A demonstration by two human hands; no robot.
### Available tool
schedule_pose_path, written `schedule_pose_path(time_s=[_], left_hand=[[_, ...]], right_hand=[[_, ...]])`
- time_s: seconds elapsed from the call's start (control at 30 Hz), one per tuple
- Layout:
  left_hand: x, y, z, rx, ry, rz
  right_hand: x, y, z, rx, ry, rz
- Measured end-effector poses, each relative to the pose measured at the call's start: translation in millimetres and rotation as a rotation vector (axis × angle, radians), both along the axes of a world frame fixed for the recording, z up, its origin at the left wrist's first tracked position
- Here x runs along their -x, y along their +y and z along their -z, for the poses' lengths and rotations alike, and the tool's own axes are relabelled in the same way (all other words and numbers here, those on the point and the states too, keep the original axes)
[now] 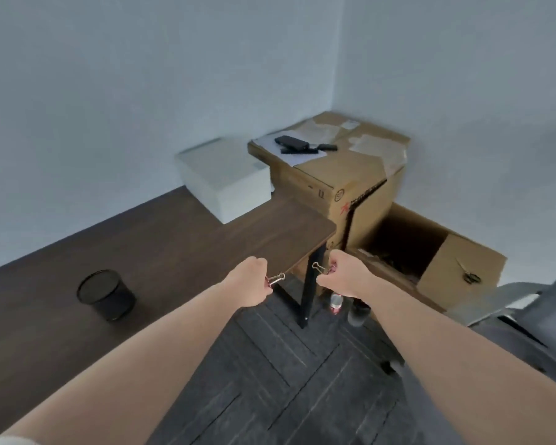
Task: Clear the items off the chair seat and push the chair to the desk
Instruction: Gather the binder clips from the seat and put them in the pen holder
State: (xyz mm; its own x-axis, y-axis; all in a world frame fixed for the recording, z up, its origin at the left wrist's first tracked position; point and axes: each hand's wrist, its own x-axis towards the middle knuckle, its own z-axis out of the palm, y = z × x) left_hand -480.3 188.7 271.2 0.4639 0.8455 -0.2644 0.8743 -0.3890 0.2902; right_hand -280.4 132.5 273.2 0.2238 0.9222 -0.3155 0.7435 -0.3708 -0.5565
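Binder clips (276,279) in both hands, unlabelled.

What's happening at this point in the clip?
A person stands at the corner of a dark wooden desk, each hand pinching a binder clip. The left hand holds one clip at the desk's edge; the right hand holds another clip just past the corner. A black mesh bin sits on the desk. The chair stands off to the right, not yet pushed in.

Bare forearms; pale sleeve edge (10,440) lower left
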Motion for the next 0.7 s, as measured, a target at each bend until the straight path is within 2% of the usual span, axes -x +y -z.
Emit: schedule_pose_path(time_s=[0.17, 0.3, 0.5, 0.7], left_hand=[[137, -9, -5, 0.017, 0.032, -0.275], [210, -7, -7, 0.018, 0.043, -0.455], [273, 18, 1, 0.003, -0.066, -0.707], [305, 63, 21, 0.032, -0.048, -0.853]], right_hand=[[131, 34, -8, 0.017, 0.070, -0.242], [207, 59, -14, 0.010, 0.060, -0.416], [281, 116, -9, -0.026, 0.010, -0.569], [344, 182, 12, 0.037, 0.036, -0.684]])
